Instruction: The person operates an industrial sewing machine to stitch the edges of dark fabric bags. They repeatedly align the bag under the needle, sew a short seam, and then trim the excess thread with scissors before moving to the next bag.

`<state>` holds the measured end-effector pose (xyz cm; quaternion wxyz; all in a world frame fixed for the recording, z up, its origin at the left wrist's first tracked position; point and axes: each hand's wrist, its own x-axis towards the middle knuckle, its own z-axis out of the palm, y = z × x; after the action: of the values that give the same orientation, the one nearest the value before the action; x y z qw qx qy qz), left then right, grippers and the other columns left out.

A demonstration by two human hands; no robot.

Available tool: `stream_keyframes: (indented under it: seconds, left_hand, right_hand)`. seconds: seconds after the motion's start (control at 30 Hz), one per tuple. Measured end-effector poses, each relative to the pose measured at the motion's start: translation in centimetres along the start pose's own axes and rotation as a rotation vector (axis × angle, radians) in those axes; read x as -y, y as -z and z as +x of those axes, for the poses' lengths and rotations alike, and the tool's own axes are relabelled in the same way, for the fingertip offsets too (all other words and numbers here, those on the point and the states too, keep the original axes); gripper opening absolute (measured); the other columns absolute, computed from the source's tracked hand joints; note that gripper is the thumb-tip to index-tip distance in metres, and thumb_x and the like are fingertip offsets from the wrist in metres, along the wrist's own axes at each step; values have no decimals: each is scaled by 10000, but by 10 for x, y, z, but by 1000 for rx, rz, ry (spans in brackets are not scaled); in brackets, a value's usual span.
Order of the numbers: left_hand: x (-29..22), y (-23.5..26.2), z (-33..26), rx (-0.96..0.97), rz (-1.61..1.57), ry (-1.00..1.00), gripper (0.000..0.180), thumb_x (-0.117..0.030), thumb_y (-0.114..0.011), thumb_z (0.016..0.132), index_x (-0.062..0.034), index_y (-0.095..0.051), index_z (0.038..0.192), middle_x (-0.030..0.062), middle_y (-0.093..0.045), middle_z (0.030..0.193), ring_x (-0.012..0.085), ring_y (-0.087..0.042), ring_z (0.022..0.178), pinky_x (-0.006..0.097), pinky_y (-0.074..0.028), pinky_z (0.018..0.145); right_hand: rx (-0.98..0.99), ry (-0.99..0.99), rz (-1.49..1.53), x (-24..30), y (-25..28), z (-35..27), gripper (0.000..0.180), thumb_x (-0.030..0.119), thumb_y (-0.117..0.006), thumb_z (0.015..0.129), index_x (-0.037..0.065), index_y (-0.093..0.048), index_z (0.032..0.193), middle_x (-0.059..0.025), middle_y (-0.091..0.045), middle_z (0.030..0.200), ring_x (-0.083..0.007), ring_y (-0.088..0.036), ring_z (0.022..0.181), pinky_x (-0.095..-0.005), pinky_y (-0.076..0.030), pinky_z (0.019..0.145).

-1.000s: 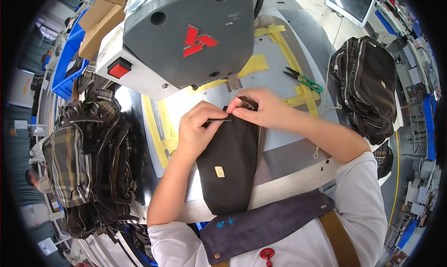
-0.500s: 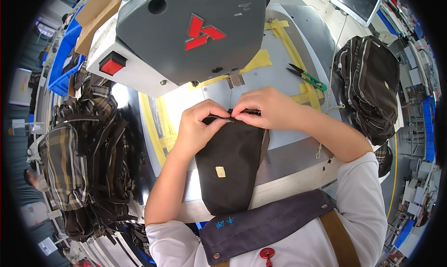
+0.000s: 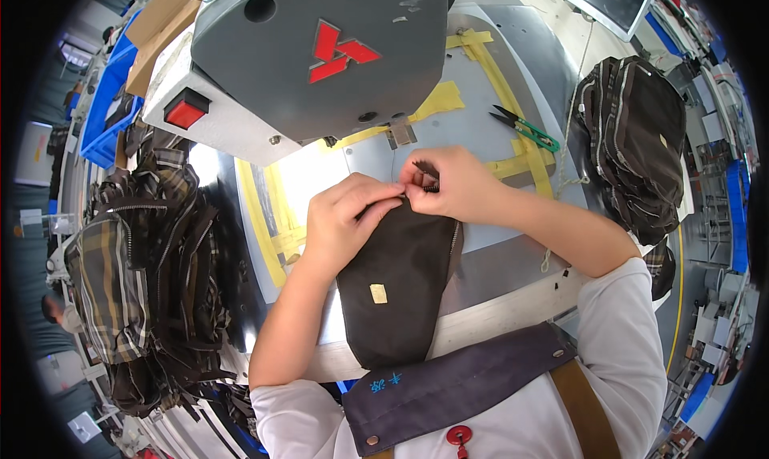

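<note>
Because the grey-cased head of an industrial sewing machine (image 3: 320,110) overhangs the far part of the work area, both hands sit on the near side of it, short of the metal presser piece (image 3: 400,134) below its front. Under them spreads a metal work plate (image 3: 501,271), low and smooth, so cloth can probably slide over it freely. Heaped plaid and dark bags (image 3: 112,283) stand at the person's left, a stack of dark zippered pouches (image 3: 645,150) at the right; both flank the work, probably to be within reach while leaving the middle free.

One dark brown zippered pouch (image 3: 392,271) lies lengthwise between the forearms, its narrower lower end reaching over the table's near edge toward the apron (image 3: 456,387), its metal zipper (image 3: 451,255) along the right side. That lay brings its upper edge to the fingertips. The left hand (image 3: 344,215) pinches this edge between thumb and forefinger; the right hand (image 3: 452,185) pinches just beside it, other fingers curled about a dark strip. Holding so close together likely gives fine control of one small spot, though what lies between the tips is hidden.

Green-handled thread snips (image 3: 525,128) rest beyond the right hand, presumably handy yet clear of the cloth. Yellow tape (image 3: 485,54) seems to secure sheeting on the plate.
</note>
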<state>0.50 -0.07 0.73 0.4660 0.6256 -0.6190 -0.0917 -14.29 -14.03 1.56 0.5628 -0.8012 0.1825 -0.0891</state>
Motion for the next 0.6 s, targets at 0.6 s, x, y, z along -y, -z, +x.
stream_keyframes:
  seconds: [0.6]
  left_hand:
    - [-9,-11,2,-21,328,-43,205,-27,-793,653,-71,-629,767,29,-594,762,220,-602,701,365,-503,620]
  right_hand:
    - [-142,19,23,-12,-12,3,184,180,-620,872,9,-562,906,-50,-570,763,-121,-520,731,-306,-455,697]
